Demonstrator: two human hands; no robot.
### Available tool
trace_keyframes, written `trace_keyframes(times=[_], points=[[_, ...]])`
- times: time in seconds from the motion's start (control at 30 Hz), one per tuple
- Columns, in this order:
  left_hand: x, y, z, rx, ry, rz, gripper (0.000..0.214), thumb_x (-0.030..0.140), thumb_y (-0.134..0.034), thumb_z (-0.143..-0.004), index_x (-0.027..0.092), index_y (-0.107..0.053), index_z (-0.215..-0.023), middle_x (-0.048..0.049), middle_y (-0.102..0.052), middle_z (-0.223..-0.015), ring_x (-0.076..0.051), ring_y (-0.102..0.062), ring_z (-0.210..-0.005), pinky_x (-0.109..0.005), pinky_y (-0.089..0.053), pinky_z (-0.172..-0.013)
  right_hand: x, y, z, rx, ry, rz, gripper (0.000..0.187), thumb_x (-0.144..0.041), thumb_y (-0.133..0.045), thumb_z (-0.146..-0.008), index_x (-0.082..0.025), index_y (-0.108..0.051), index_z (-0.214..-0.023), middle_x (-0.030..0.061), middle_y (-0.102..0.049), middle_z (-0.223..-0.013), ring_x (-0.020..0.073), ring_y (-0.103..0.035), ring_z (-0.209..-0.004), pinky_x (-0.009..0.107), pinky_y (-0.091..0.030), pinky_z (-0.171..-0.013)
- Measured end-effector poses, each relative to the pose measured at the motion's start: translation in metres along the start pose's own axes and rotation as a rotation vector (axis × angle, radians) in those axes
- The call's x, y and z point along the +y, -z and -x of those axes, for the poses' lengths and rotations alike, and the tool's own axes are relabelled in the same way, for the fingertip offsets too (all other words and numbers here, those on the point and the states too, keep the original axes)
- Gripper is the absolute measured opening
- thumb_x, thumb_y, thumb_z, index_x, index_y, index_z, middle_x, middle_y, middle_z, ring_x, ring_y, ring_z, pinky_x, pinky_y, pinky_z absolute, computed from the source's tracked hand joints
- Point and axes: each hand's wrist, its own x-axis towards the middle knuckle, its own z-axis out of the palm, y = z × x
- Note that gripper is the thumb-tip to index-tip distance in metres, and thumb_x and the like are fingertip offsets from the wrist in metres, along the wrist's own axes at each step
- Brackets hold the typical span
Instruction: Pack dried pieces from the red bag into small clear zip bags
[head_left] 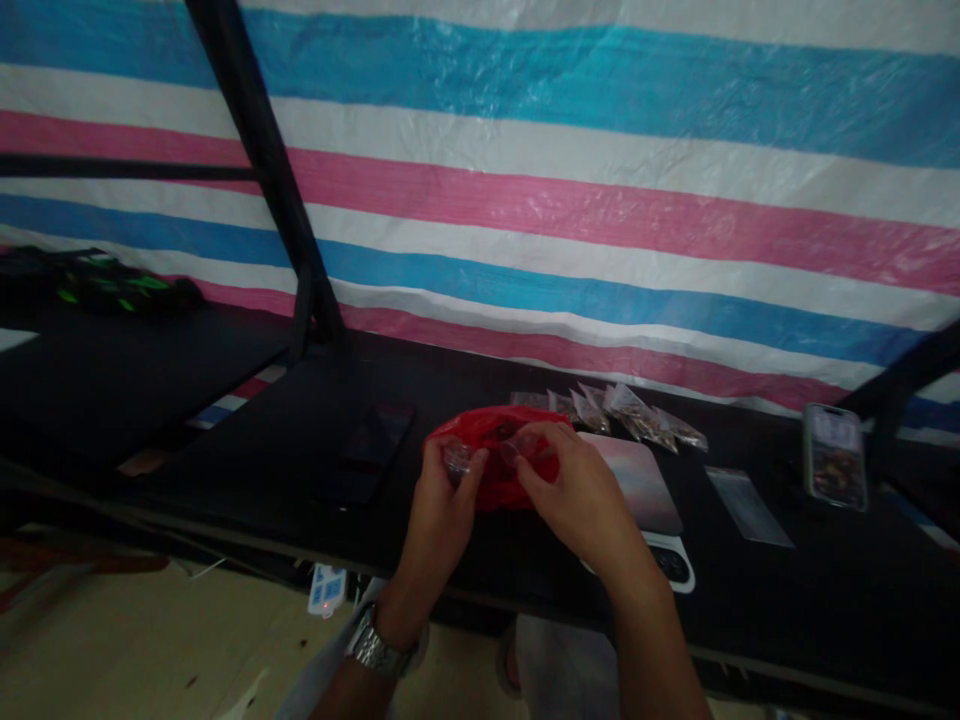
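Note:
A red plastic bag [496, 492] lies on the black tabletop, its mouth spread between my two hands. My left hand [444, 500] is closed at the bag's left side, with a small clear, shiny plastic piece [457, 458] between thumb and fingers. On the other side, my right hand [574, 490] pinches a clear, rounded plastic piece [514, 449] over the bag's opening. I cannot tell exactly what either clear piece is. What lies inside the bag is mostly hidden. Just behind it are several small clear packets [637, 415] with brownish contents.
Right of the bag are a pale rectangular pad [649, 487], a white phone-like object [675, 562], a flat clear bag [748, 507] and a lit phone [835, 455]. A dark flat slab [367, 455] lies left. A black frame post [262, 130] rises behind; a green-black toy car [112, 285] stands far left.

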Motion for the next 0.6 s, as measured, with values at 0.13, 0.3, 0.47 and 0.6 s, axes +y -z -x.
trace_keyframes(times=[0.13,0.3,0.47,0.6], points=[[-0.001,-0.001,-0.001,0.135,-0.039,0.019,0.030,0.047,-0.066,-0.094,0.022,-0.057,-0.108,-0.0023,-0.068,-0.098,-0.020,-0.069,-0.086,-0.035,-0.057,-0.081,0.010,-0.001,0.003,-0.068,-0.014,0.117,0.027,-0.008,-0.067,-0.087,-0.025,-0.072,-0.108,0.0087,-0.076,-0.118,0.0296,-0.069,-0.110,0.049,-0.048,-0.102],[0.005,0.002,-0.001,0.277,-0.072,0.064,0.035,0.047,-0.064,-0.097,0.022,-0.055,-0.120,-0.0052,-0.068,-0.109,-0.019,-0.070,-0.097,-0.033,-0.057,-0.088,0.016,-0.003,0.005,-0.106,0.048,0.157,0.043,0.004,-0.061,-0.076,-0.023,-0.072,-0.107,0.0078,-0.074,-0.120,0.0296,-0.064,-0.118,0.048,-0.045,-0.106],[0.013,-0.003,0.006,0.296,-0.103,0.109,0.036,0.046,-0.062,-0.099,0.022,-0.050,-0.124,-0.0041,-0.063,-0.106,-0.016,-0.067,-0.089,-0.030,-0.056,-0.081,0.015,-0.005,0.002,-0.096,0.080,0.050,0.044,0.004,-0.057,-0.076,-0.022,-0.073,-0.106,0.0077,-0.074,-0.118,0.0275,-0.065,-0.117,0.048,-0.045,-0.109],[0.019,-0.010,0.014,0.241,-0.187,0.090,0.041,0.041,-0.067,-0.094,0.024,-0.044,-0.123,-0.0035,-0.057,-0.108,-0.016,-0.063,-0.091,-0.029,-0.054,-0.083,0.010,-0.003,-0.001,-0.012,0.136,-0.114,0.034,-0.001,-0.058,-0.082,-0.024,-0.072,-0.103,0.0054,-0.074,-0.117,0.0244,-0.067,-0.114,0.045,-0.047,-0.109]])
